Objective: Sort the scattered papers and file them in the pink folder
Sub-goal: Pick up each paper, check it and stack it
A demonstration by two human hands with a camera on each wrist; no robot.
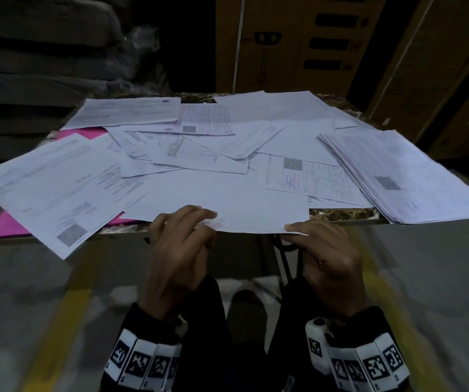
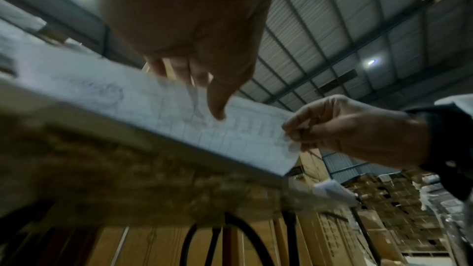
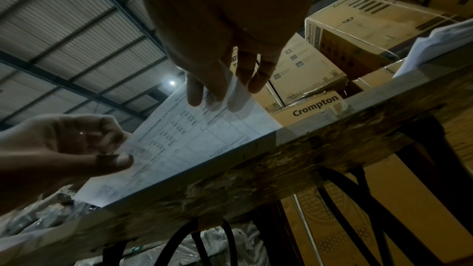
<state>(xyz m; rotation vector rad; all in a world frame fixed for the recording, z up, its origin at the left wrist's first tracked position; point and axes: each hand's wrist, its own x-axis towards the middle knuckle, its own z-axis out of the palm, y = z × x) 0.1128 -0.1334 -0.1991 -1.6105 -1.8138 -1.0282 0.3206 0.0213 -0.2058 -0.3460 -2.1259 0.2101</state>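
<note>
Several white printed papers (image 1: 199, 148) lie scattered over the table. The pink folder (image 1: 84, 133) lies at the left, mostly buried under them, with a second bit showing at the front left. A large sheet (image 1: 222, 202), blank side up, hangs over the near edge. My left hand (image 1: 199, 222) pinches its near edge, fingers on top and thumb below. My right hand (image 1: 295, 230) pinches its near right corner. The left wrist view shows my left hand (image 2: 215, 98) on the sheet (image 2: 158, 108). The right wrist view shows my right hand (image 3: 217, 92) on the sheet's printed underside (image 3: 194, 141).
A thick stack of papers (image 1: 397, 171) lies along the right side, overhanging the brown marbled table edge (image 1: 343, 215). Cardboard boxes (image 1: 298, 43) stand behind the table. Black curved table legs (image 1: 282, 250) show below the edge, and yellow lines mark the grey floor.
</note>
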